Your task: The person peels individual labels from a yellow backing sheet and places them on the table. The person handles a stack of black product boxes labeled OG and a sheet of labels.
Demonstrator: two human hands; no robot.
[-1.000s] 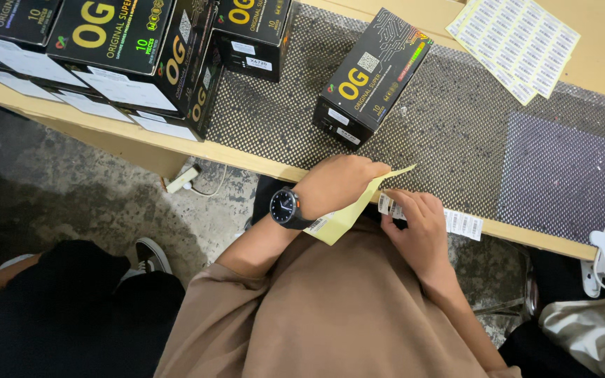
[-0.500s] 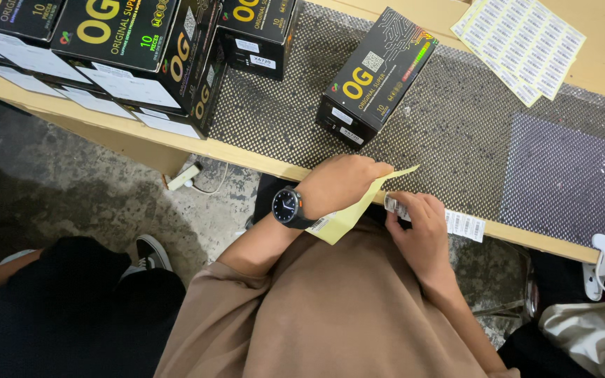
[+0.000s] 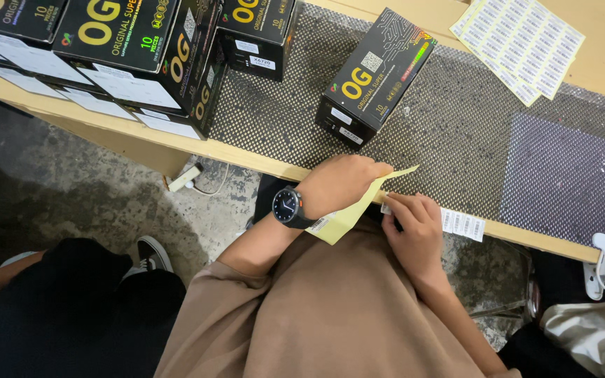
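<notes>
At the table edge (image 3: 260, 162), you peel labels.
Left hand (image 3: 341, 183) pinches the yellow backing strip (image 3: 348, 217), right hand (image 3: 414, 227) grasps the white label strip (image 3: 460, 224); tug unevenly and a label could tear.

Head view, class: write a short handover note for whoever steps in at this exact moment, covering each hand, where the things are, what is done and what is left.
Left hand: grips a yellow backing strip at the table edge.
Right hand: pinches a white label strip beside it.
Things: one black box lies alone on the mesh mat; stacked black boxes sit far left; label sheets top right.
Done: the lone box's end already bears a white label.
Left: no label being applied now; labels remain in hand.
</notes>
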